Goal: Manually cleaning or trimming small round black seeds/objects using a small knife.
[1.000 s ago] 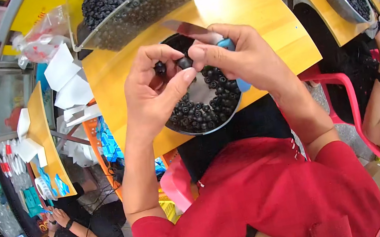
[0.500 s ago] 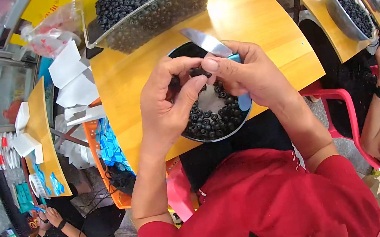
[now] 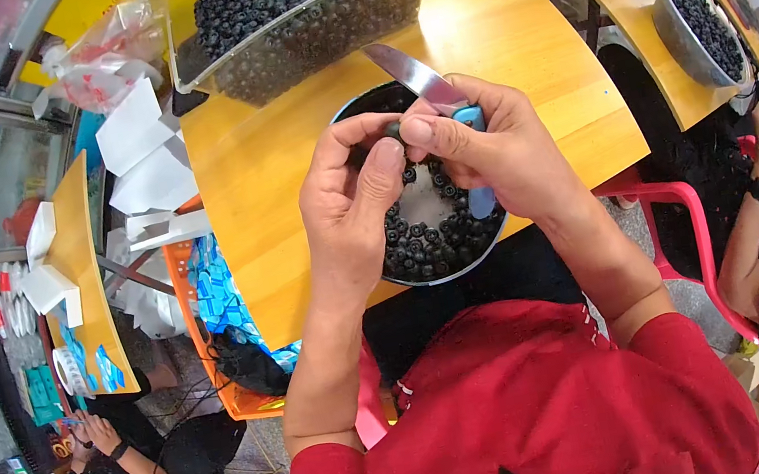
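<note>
Over a round dark-rimmed bowl [image 3: 438, 278], my left hand [image 3: 339, 198] pinches a small dark round fruit [image 3: 393, 131], much like a blueberry, between thumb and forefinger. My right hand [image 3: 510, 143] is closed around a fruit knife [image 3: 412, 74] with a light blue handle. Its blade points up and away to the left. The right thumb and fingertips meet the left fingertips by the fruit, so most of it is hidden. More dark round fruits [image 3: 427, 249] ring a pale patch of the bowl's bottom.
A clear plastic bin [image 3: 310, 16] heaped with the same fruits stands at the far side of the wooden table [image 3: 544, 76]. An orange crate [image 3: 206, 349] with blue packets sits at left. Two other people work at left and right, one near a metal bowl [image 3: 669, 34].
My left hand has shifted slightly right, and its fingertips have closed in around the dark fruit. The knife is turned a little, still in my right hand.
</note>
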{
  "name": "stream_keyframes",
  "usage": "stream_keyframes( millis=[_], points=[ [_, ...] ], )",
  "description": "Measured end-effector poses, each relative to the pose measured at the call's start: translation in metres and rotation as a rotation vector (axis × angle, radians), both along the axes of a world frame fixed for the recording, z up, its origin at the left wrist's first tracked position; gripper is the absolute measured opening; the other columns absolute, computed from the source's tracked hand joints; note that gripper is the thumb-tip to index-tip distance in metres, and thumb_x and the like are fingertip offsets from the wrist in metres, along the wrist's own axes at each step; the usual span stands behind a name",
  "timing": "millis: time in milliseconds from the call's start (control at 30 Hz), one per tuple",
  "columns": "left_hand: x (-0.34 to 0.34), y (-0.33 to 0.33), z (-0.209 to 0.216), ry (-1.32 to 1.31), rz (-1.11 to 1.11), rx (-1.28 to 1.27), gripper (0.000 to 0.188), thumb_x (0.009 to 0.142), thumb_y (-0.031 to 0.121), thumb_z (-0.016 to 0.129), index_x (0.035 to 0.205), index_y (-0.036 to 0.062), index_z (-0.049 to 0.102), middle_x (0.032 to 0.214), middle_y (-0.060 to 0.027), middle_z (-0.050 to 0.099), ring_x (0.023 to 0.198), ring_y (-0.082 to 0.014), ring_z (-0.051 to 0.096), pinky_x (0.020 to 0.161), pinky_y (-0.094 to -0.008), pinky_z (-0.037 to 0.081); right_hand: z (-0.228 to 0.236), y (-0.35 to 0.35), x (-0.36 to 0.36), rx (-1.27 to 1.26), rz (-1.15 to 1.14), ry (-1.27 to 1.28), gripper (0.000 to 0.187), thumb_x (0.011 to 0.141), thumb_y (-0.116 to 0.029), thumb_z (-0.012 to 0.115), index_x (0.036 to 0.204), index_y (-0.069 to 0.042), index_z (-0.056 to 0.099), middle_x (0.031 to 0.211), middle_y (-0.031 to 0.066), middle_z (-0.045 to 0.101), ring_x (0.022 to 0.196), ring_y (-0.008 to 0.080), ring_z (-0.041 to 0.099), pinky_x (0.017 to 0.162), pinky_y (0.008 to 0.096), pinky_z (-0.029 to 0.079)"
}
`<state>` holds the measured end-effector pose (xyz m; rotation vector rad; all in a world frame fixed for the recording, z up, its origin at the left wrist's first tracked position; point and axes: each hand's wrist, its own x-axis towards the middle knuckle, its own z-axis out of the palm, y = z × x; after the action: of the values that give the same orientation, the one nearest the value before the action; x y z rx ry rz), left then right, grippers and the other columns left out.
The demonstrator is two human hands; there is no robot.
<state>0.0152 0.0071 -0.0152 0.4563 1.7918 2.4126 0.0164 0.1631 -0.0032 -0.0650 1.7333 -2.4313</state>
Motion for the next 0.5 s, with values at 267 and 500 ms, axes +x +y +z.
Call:
stream_keyframes(
  millis=[267,500],
  points=[
    [-0.0003,0.0036,-0.0104,-0.174,-0.036,0.312,0.022,0.092,0.016,0.052,0.11,0.0022,0.052,0.084,-0.0039,0.057,0.057,-0.0058,0.038,0.052,-0.0191,0.031,0.002,-0.0008,-0.001,-0.004,-0.016,0.019,0.024,0.085,-0.023,0.064,0.098,-0.003,0.062,0.071,-0.0035,0.06,0.052,-0.0016,0.042,0.043,0.0151,0.03],
    [-0.0005,-0.0004,-0.0095,-0.26,-0.087,0.308,0.023,0.09,0.014,0.056,0.109,0.0,0.055,0.085,-0.0047,0.059,0.059,-0.0057,0.042,0.052,-0.0183,0.033,0.0013,-0.0045,-0.0031,0.091,-0.041,0.038,0.021,0.083,-0.016,0.067,0.099,-0.004,0.061,0.071,-0.0032,0.056,0.049,0.0,0.038,0.042,0.0158,0.025]
  ],
)
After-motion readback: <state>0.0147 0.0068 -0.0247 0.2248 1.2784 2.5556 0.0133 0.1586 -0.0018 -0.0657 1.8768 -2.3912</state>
